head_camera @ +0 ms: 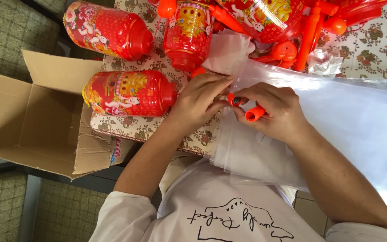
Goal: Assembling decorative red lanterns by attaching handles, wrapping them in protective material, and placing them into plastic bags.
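My right hand (272, 110) grips a short orange plastic handle (254, 113) over a stack of clear plastic bags (346, 121). My left hand (198, 101) meets it from the left, fingertips pinching the small orange end piece (234, 99) of the same handle. Just left of my left hand lies a red barrel-shaped lantern (128, 93) with gold and figure prints, on its side.
Two more red lanterns (108, 29) (187, 33) and a pile of orange plastic sticks (307, 31) lie farther up the floral tablecloth (381, 45). An open, empty cardboard box (36, 121) sits off the table's left edge. Crumpled clear wrap (227, 49) lies above my hands.
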